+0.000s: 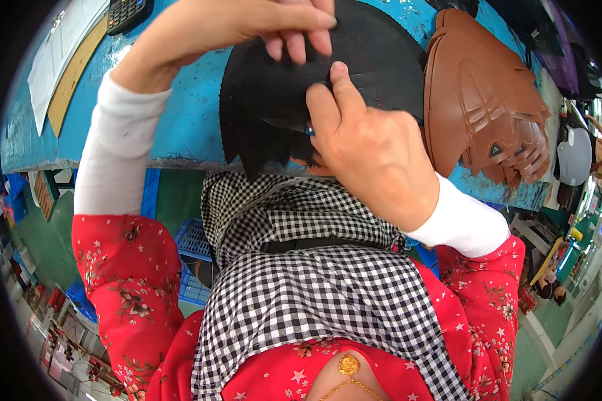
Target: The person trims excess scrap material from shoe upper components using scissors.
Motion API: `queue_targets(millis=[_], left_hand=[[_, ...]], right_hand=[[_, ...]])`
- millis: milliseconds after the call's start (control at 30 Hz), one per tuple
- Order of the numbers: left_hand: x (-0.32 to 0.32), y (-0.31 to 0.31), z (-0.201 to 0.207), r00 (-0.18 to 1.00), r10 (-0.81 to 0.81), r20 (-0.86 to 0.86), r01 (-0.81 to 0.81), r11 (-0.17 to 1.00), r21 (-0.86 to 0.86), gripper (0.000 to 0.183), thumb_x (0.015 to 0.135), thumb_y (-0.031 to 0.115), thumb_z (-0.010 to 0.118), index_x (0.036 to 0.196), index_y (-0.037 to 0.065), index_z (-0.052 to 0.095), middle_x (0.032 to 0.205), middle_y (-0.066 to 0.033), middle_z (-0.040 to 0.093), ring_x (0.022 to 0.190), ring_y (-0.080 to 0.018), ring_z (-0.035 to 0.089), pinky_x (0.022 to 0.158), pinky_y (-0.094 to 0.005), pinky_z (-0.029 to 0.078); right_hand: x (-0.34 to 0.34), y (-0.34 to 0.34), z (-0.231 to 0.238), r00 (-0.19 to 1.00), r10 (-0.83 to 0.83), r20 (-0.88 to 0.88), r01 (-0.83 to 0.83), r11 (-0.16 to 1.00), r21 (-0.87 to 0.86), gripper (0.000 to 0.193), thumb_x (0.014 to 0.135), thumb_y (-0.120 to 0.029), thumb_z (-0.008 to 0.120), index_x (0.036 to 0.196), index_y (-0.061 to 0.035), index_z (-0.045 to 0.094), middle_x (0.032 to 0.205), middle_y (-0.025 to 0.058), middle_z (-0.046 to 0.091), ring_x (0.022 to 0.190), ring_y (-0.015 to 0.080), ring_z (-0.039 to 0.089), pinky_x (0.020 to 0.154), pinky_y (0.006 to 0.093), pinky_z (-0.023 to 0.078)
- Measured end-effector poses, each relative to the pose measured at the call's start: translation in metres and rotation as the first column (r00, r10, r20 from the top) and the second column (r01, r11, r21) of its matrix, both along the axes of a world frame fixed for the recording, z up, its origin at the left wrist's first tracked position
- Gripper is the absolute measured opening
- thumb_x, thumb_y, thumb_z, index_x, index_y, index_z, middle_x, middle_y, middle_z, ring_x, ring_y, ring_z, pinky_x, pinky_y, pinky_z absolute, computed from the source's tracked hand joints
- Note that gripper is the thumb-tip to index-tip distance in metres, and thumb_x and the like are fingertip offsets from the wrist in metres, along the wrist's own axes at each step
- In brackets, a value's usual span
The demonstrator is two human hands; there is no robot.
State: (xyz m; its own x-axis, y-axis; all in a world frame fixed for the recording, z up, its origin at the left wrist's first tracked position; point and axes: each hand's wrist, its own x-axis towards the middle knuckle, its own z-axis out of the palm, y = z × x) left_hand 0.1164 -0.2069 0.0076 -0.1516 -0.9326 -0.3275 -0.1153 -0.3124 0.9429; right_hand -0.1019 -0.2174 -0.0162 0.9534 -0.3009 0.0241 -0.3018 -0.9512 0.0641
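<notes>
Near the top centre of the frame both hands are working on a stack of black cut pieces [274, 100] that is lying on the blue table [187, 127] and hanging over its near edge. The left hand [247, 23] is coming in from the upper left, its fingers curled down and pinching the top of the stack. The right hand [368, 144] is closing around the stack's lower right part, thumb pressing up onto the black surface; something small and blue is showing at its fingers, too hidden to name.

As I judge it, the overhanging sheets could be sliding off the edge, since only the two grips are keeping them aligned. The thin layers could also be fanning apart or creasing under the thumb. A pile of brown moulded pieces [481, 100] is sitting just beside, at the upper right, and a sideways tug could be knocking it. A calculator [124, 13] and papers [60, 47] are lying well apart at the upper left.
</notes>
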Motion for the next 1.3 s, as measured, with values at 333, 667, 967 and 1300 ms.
queue_targets(millis=[333, 667, 967, 1300], left_hand=[[-0.013, 0.026, 0.025, 0.976, -0.019, 0.218, 0.013, 1.0, 0.026, 0.014, 0.083, 0.012, 0.071, 0.074, 0.003, 0.066, 0.065, -0.0009, 0.061, 0.059, -0.007, 0.056, 0.053, -0.0224, 0.043], [-0.04, 0.002, -0.01, 0.836, -0.26, 0.483, 0.333, 0.94, -0.071, 0.008, 0.076, 0.01, 0.07, 0.077, 0.002, 0.068, 0.054, 0.0015, 0.049, 0.051, -0.0052, 0.042, 0.049, -0.024, 0.036], [-0.038, 0.002, -0.024, 0.828, -0.219, 0.516, 0.373, 0.902, -0.215, 0.009, 0.073, 0.005, 0.069, 0.074, 0.0, 0.062, 0.055, -0.0034, 0.045, 0.048, -0.0129, 0.041, 0.048, -0.029, 0.037], [-0.027, 0.0, -0.007, 0.846, -0.205, 0.491, 0.316, 0.936, -0.154, 0.013, 0.079, 0.01, 0.065, 0.071, 0.0, 0.06, 0.063, -0.0151, 0.062, 0.061, -0.031, 0.062, 0.057, -0.0363, 0.047]], right_hand=[[-0.128, -0.092, 0.014, 0.751, -0.4, 0.526, 0.227, 0.904, 0.363, 0.065, 0.072, -0.008, 0.069, 0.132, 0.0049, 0.049, 0.13, 0.0145, 0.057, 0.121, 0.0255, 0.054, 0.104, 0.0362, 0.039], [-0.175, -0.106, 0.047, 0.259, -0.882, 0.395, -0.015, 0.405, 0.914, 0.025, 0.104, -0.019, 0.044, 0.125, -0.0057, 0.047, 0.077, -0.0015, 0.043, 0.055, 0.003, 0.034, 0.047, 0.0194, 0.024], [-0.048, -0.079, 0.002, 0.94, 0.134, 0.313, -0.291, 0.793, 0.534, 0.013, 0.083, -0.009, 0.067, 0.094, -0.0091, 0.06, 0.079, 0.006, 0.061, 0.062, 0.0208, 0.061, 0.053, 0.0339, 0.047], [-0.026, -0.093, 0.01, 0.961, 0.234, 0.147, -0.276, 0.81, 0.517, 0.018, 0.08, -0.012, 0.068, 0.093, -0.0136, 0.056, 0.076, 0.0043, 0.063, 0.071, 0.0274, 0.064, 0.056, 0.039, 0.048]])
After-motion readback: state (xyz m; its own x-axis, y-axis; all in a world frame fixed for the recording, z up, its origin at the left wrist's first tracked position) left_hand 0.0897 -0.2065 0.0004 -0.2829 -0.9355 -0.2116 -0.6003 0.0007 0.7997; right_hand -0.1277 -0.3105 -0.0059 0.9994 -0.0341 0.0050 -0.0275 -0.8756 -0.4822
